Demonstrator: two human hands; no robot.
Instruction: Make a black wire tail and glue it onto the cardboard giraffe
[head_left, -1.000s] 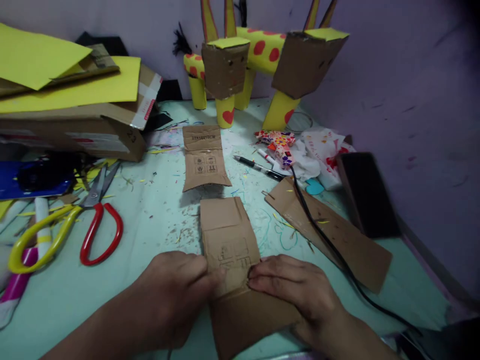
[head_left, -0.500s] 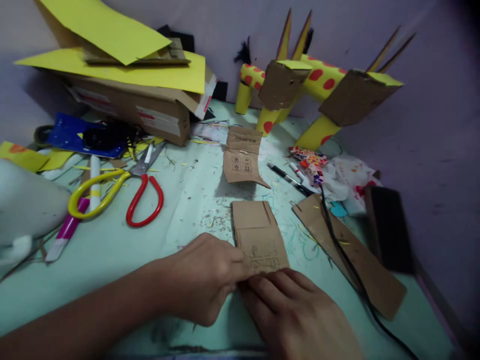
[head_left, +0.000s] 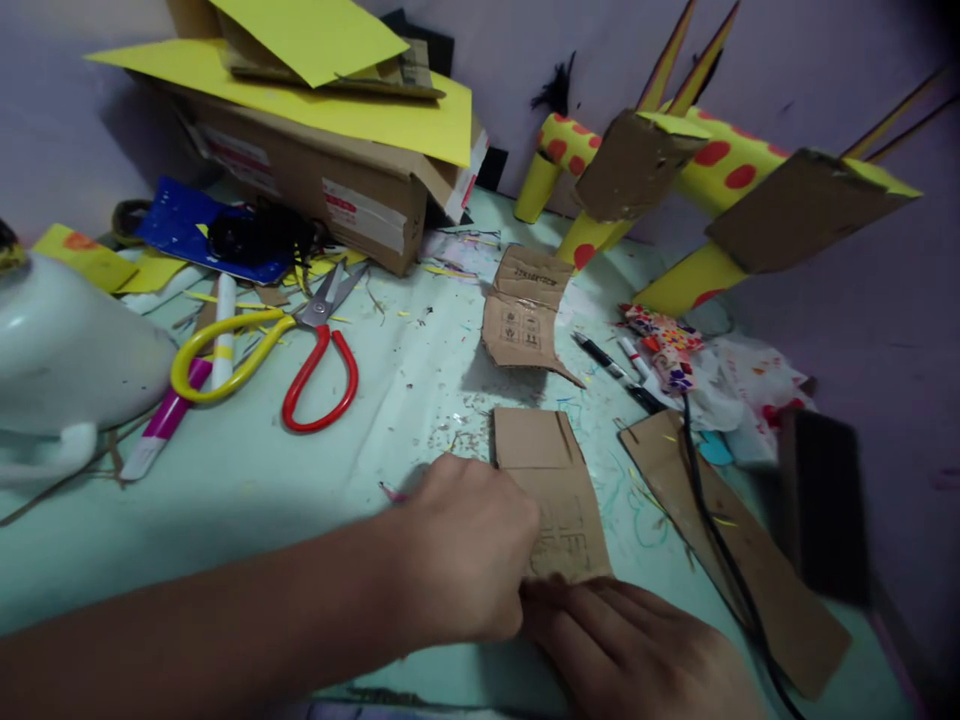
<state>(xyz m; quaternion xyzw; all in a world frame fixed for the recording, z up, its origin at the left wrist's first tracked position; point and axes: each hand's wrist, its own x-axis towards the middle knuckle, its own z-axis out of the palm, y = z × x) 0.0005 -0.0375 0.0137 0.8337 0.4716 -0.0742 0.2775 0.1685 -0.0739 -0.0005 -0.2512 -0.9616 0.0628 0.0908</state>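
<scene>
A folded strip of brown cardboard with faint printing lies on the table in front of me. My left hand is closed in a fist at its near left side, fingers pinched against the cardboard and their tips hidden. Over the strip's near end, my right hand presses with its fingers together and bent; the edge beneath them is covered. Just beyond stands a smaller bent cardboard piece with printed symbols.
Scissors with yellow and red handles lie open at left, near markers and a white mug-like object. A box bears yellow sheets. Cardboard giraffes stand behind; a black cable crosses a long cardboard strip at right.
The view has swung left, so things sit further right in it. My left hand now covers more of the cardboard strip's left side. My right hand remains on its near end.
</scene>
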